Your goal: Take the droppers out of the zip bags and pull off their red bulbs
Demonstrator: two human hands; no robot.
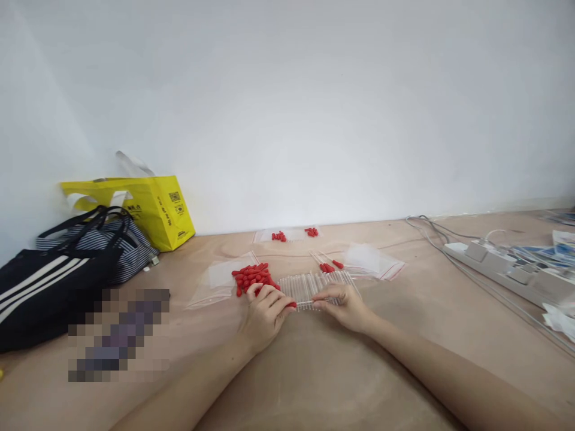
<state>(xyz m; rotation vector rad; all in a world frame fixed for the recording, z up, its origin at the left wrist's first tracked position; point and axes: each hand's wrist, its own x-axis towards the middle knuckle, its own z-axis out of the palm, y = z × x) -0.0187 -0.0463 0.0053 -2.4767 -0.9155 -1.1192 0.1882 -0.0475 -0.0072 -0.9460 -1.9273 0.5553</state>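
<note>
My left hand [268, 312] pinches a red rubber dropper bulb [291, 304] between thumb and fingertips. Just to its right, my right hand [342, 305] has thumb and index finger closed on a thin clear dropper tube [307, 302], whose end meets the bulb or lies very close to it. Behind both hands lies a row of clear tubes [296, 284], side by side on the table. A heap of red bulbs [251, 276] sits beyond my left hand. Past my right hand are a few droppers with red bulbs on their ends [338, 264].
Clear plastic bags [220, 274] lie under and around the bulbs. Near the wall is a bag with red-bulbed droppers [296, 235]. A yellow bag [157, 209] and a black bag [58, 287] stand left. On the right lies a white power strip [489, 266] with cables.
</note>
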